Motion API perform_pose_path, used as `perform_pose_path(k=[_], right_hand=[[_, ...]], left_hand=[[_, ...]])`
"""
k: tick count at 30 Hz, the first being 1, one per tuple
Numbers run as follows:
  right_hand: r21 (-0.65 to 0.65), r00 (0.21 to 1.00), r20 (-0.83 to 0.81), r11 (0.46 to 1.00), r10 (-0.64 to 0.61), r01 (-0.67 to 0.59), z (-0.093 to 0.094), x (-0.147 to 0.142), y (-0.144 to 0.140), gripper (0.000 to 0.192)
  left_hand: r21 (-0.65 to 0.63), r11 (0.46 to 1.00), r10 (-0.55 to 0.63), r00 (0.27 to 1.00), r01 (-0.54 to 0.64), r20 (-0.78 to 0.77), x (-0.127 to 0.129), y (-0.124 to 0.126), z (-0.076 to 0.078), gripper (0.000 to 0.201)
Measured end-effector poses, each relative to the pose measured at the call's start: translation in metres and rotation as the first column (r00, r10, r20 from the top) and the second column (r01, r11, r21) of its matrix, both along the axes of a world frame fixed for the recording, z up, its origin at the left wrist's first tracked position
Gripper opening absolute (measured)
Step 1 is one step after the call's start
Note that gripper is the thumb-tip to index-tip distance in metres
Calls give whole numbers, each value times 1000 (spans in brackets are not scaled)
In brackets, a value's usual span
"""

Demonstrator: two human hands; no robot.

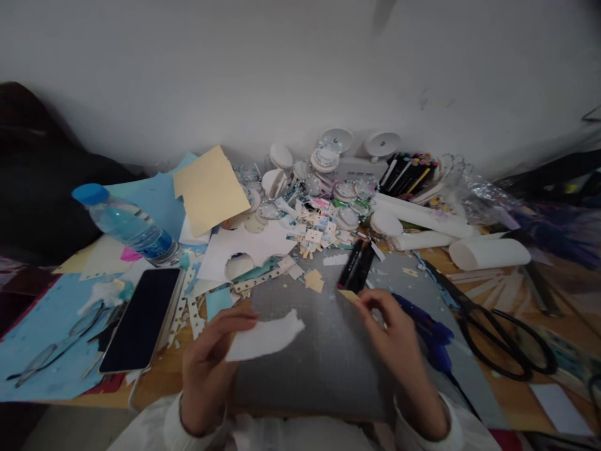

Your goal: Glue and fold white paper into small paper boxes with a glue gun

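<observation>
The grey cutting mat [323, 351] serves as the reference landmark; it lies on the desk [516, 401] directly in front of the person.

Left hand [209, 363]: positioned over the mat's near-left edge, fingers closed on a torn white paper scrap [265, 338]. The scrap is held flat above the mat surface, apparently so that it stays clear of the surrounding clutter.

Right hand [399, 344]: positioned over the mat's right half, thumb and forefinger pinched on a small tan paper piece [348, 294]. The fingertip grip suits so small a part.

At the mat's far edge lie a black marker [357, 266] and loose paper offcuts [314, 235]. Black scissors [502, 332] lie right of the mat, blades closed. A phone [141, 319] lies face up left of the mat; beyond it, a water bottle [126, 225] lies on its side, cap fitted, partly filled.

Containers: behind the mat, near the wall, an open marker case [408, 172] holds coloured pens, caps outward. Rolled white sheets [488, 252] lie to the mat's far right.
</observation>
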State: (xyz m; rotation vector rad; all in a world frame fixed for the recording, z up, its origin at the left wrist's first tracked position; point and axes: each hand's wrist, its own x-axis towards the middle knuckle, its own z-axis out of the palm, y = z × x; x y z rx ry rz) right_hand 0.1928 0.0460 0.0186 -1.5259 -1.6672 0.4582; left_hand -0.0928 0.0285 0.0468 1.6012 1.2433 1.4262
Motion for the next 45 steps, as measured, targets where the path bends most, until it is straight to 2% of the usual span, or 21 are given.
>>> perform_pose_path(k=[2, 4, 7, 10, 15, 21, 26, 30, 34, 40, 45], right_hand=[[18, 998, -32, 998, -52, 53, 2, 10, -15, 6], [21, 995, -50, 996, -86, 87, 2, 18, -30, 6], [-9, 988, -79, 991, -133, 132, 1, 25, -44, 7], [-34, 981, -107, 987, -159, 157, 0, 27, -48, 9], [-60, 984, -133, 992, -118, 110, -1, 20, -41, 9], [-78, 987, -159, 997, 2, -14, 3, -10, -32, 10], [-112, 980, -152, 983, 125, -143, 3, -25, -26, 10], [-128, 980, -151, 980, 132, -152, -2, -23, -26, 13], [-151, 978, -154, 975, 138, -162, -7, -21, -28, 16], [-188, 963, -194, 957, 186, -222, -8, -27, -33, 19], [-210, 952, -258, 953, 162, -219, -21, -45, -34, 17]], left_hand=[[125, 991, -38, 988, 57, -147, 0, 3, -3, 20], [198, 974, -38, 945, 107, -325, 3, 6, -9, 24], [188, 960, -64, 817, 208, -573, 12, 9, -21, 21], [112, 945, -153, 717, 308, -680, 20, 5, -30, 19], [11, 910, -285, 644, 415, -710, 31, -6, -34, 18], [-54, 875, -359, 568, 482, -741, 35, -8, -32, 23], [-56, 854, -389, 563, 518, -729, 31, -7, -36, 25], [-110, 826, -458, 547, 552, -701, 26, -6, -40, 27], [-164, 766, -566, 532, 621, -630, 27, -2, -38, 20], [-109, 691, -646, 543, 715, -537, 34, -1, -35, 11], [-56, 670, -655, 554, 740, -515, 40, -6, -36, 11]])
